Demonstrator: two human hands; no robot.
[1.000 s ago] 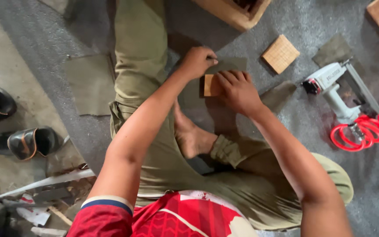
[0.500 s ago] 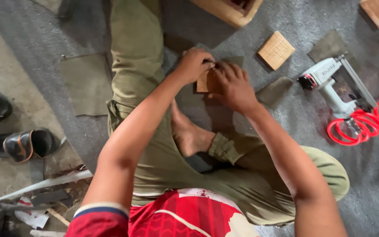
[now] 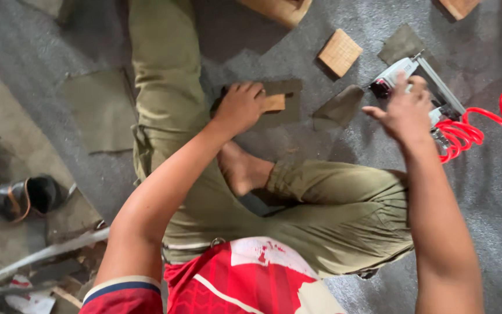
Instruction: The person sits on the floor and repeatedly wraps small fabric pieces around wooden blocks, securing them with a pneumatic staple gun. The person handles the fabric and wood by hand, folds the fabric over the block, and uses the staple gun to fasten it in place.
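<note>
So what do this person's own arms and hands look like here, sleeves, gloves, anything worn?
Both hands, left hand and right hand, are bare: no gloves, rings, watch or bands visible. The forearms are uncovered too. The left arm ends in a short red sleeve with a dark blue and white cuff stripe. The right sleeve is out of view.

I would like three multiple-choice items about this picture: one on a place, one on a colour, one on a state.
1. Where is the left hand?
A. on the wood block lying on the cloth
B. on the shoe
C. on the hose

2. What colour is the coiled hose?
A. blue
B. red
C. green

3. What is the right hand doing?
A. resting flat on the knee
B. pressing the block
C. open, over the nail gun

Answers: 1 A, the fingers press the block on the cloth. 2 B, the coils beside the gun are bright red. 3 C, its fingers are spread above the gun; whether they touch it is unclear.
</note>
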